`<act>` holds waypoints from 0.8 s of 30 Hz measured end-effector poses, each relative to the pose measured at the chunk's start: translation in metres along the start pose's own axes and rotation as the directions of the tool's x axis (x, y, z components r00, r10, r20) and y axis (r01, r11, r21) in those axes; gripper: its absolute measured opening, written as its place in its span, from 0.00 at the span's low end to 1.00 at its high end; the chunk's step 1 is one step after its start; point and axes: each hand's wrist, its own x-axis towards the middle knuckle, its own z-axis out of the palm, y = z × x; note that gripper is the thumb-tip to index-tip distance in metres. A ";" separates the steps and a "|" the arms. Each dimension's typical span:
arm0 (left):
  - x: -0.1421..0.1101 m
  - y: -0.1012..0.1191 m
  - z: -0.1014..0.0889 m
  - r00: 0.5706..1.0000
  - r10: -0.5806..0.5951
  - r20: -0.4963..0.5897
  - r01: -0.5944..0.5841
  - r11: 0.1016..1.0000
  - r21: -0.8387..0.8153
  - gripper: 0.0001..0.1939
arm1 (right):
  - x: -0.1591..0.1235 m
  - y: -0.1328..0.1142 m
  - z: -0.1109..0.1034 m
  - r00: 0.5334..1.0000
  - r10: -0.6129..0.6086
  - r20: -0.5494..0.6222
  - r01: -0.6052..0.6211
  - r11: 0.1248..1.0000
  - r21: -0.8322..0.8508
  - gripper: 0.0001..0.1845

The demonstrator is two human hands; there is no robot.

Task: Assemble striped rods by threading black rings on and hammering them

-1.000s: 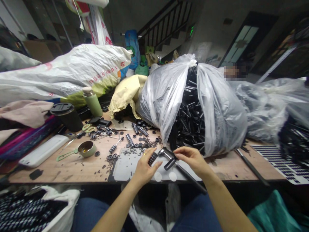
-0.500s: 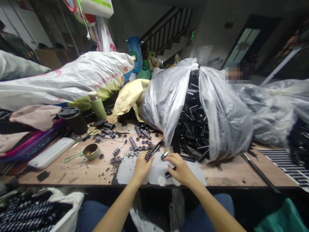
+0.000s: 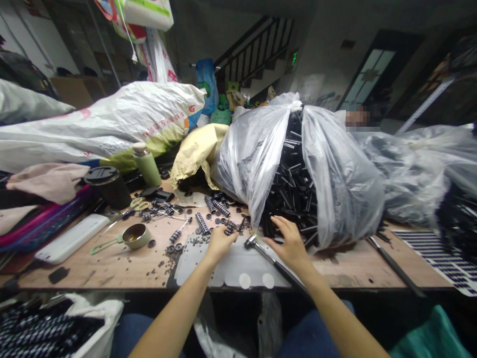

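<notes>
My left hand (image 3: 219, 242) rests at the far edge of a white plastic sheet (image 3: 231, 266), fingers curled on a short striped stack of black rings (image 3: 229, 229). My right hand (image 3: 287, 242) is open, fingers spread, and reaches into the black tubes (image 3: 294, 199) that spill from a big clear bag (image 3: 261, 149). Between the hands a metal hammer (image 3: 261, 252) lies on the sheet, head towards the bag, with neither hand on it. Loose black rings and more striped stacks (image 3: 203, 223) are scattered just beyond my left hand.
On the wooden table (image 3: 112, 258), at the left, are a green measuring cup (image 3: 134, 235), scissors (image 3: 134, 205), a green bottle (image 3: 146, 163), a black cup (image 3: 106, 185) and a white flat case (image 3: 70, 239). Sacks are heaped behind. A dark rod (image 3: 395, 267) lies at the right.
My right hand has put the hammer down on the sheet and moved forward to the tubes at the bag. My left hand has shifted slightly forward with the striped stack.
</notes>
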 end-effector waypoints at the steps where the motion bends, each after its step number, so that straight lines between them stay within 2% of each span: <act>1: -0.007 0.000 -0.003 1.000 -0.013 0.016 0.014 0.999 -0.037 0.08 | -0.002 -0.011 0.004 0.998 -0.040 0.042 0.038 0.998 0.057 0.33; 3: -0.024 0.003 -0.008 0.994 -0.075 0.080 0.089 0.975 -0.201 0.12 | -0.007 -0.033 0.017 0.981 -0.130 0.147 0.109 0.983 0.148 0.46; 5: -0.038 0.007 -0.011 0.975 -0.148 0.166 0.206 0.881 -0.427 0.14 | -0.009 -0.051 0.031 0.963 -0.174 0.206 0.128 0.968 0.218 0.55; 7: -0.046 0.011 -0.013 0.955 -0.187 0.229 0.289 0.757 -0.586 0.14 | -0.009 -0.061 0.042 0.965 -0.158 0.208 0.099 0.958 0.271 0.56; 12: -0.043 0.010 -0.014 0.958 -0.158 0.238 0.284 0.610 -0.740 0.25 | -0.008 -0.070 0.044 0.973 -0.140 0.182 0.065 0.929 0.365 0.49; 14: -0.041 0.007 -0.011 0.967 -0.138 0.214 0.253 0.616 -0.746 0.25 | -0.011 -0.073 0.044 0.962 -0.161 0.219 0.070 0.926 0.371 0.45; 17: -0.040 0.000 -0.004 0.976 -0.146 0.163 0.219 0.694 -0.686 0.21 | -0.017 -0.076 0.052 0.948 -0.141 0.287 0.039 0.942 0.334 0.38; 21: -0.040 -0.008 -0.003 0.946 -0.183 0.268 0.318 0.687 -0.653 0.18 | -0.019 -0.076 0.063 0.963 -0.037 0.266 -0.018 0.980 0.199 0.33; 24: -0.039 -0.011 -0.008 0.960 -0.110 0.256 0.251 0.741 -0.623 0.16 | -0.019 -0.077 0.062 0.961 0.023 0.277 -0.061 0.990 0.130 0.30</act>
